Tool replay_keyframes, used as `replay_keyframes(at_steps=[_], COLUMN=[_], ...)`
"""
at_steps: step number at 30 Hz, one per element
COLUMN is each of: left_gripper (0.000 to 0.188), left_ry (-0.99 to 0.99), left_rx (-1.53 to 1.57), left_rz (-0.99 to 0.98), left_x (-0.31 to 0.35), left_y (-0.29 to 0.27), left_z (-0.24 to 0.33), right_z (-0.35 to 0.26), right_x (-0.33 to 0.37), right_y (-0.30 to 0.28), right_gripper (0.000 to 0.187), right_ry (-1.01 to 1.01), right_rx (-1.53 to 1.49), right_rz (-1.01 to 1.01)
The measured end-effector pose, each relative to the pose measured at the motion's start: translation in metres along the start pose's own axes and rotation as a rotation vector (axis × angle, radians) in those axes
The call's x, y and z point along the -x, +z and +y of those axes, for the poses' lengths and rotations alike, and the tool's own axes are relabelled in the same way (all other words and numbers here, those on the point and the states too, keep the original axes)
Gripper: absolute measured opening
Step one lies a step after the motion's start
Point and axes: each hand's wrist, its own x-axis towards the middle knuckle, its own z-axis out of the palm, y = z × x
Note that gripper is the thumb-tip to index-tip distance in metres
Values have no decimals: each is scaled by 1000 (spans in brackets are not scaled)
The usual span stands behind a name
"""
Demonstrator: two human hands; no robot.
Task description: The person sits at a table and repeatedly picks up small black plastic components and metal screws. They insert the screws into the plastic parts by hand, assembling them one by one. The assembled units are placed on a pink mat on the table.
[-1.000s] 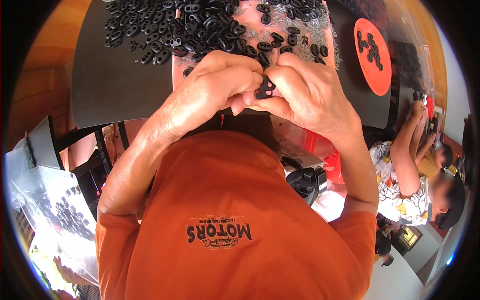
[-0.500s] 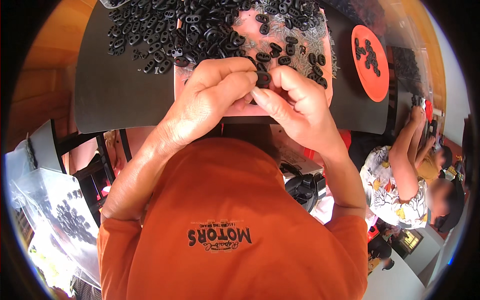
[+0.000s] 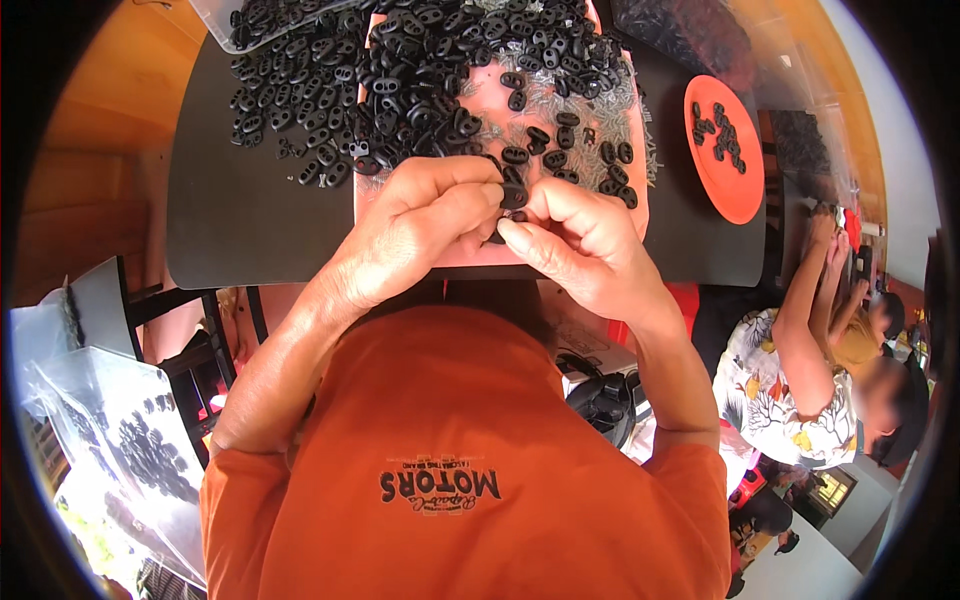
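Over the near edge of a pink tray, my two hands meet fingertip to fingertip. My left hand is closed, pinching a black oval cord lock that has a reddish hole. My right hand is closed too, its thumb and forefinger against the lower right of that piece. A small dark part shows between these fingertips, mostly hidden. Beyond the hands, many black oval cord locks with two holes lie heaped on the tray. Small silvery springs are scattered among them on the right.
More black pieces spread over the dark table at left, beside a clear container. An orange-red plate at right holds several. Clear bags of dark parts lie at far right and lower left. Another person sits at right.
The view has shifted, so the table and tray sit lower in the picture. My right fingertips have come down a little from the cord lock, showing a small dark part beneath it.
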Motion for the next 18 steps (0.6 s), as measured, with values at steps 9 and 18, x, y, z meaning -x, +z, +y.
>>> replay_keyframes(at_steps=[9,18], left_gripper=[25,32], left_ry=[17,145], left_rx=[-130,-795], left_rz=[29,211], left_x=[-5,-34], left_y=[-9,-20], left_z=[4,22], right_z=[6,15], right_x=[-1,18], right_y=[10,-7], right_gripper=[22,11], right_ry=[39,19], right_rx=[-80,-112], right_rz=[47,153])
